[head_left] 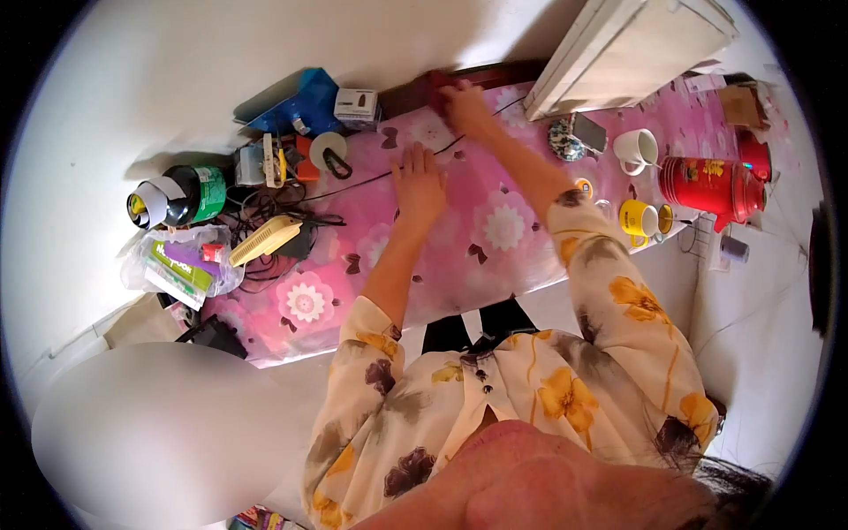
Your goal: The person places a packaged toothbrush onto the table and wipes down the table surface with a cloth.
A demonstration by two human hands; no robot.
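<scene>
At the back edge of the table, my right hand point(465, 108) is closed on a dark red cloth point(437, 92), pressed near the wall. My left hand point(419, 183) lies flat with its fingers stretched out on the pink flowered tablecloth point(503, 221). A thin black cable point(358, 184) runs across the tablecloth past both hands. A white box point(357, 106) and a blue holder point(309, 104) stand to the left of the red cloth.
On the left are a dark jar with a green label point(205, 194), tangled cables and a plastic bag point(141, 265). On the right stand a red thermos point(707, 184), a white mug point(634, 150), a yellow mug point(634, 218) and a white cabinet panel point(618, 62).
</scene>
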